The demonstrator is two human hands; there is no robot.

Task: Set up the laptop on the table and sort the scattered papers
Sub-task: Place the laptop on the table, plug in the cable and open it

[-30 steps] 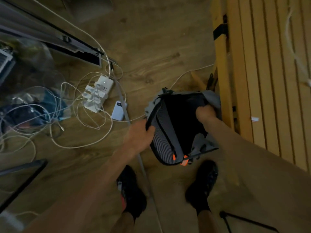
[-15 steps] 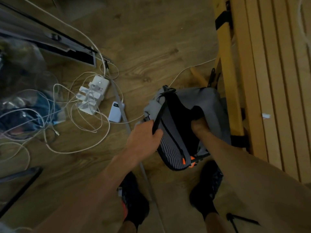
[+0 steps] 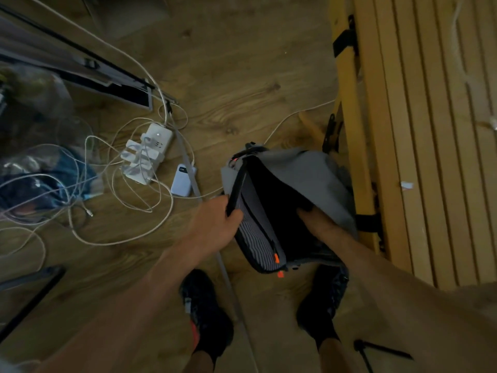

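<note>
A dim room with a wooden floor. A grey backpack stood open on it, just left of a slatted wooden table. The left hand gripped the bag's near-left rim. The right hand reached inside, its fingers hidden, so its grip could not be told. No laptop or papers showed. Far left lay a white power strip amid tangled cables. Black shoes stood near.
</note>
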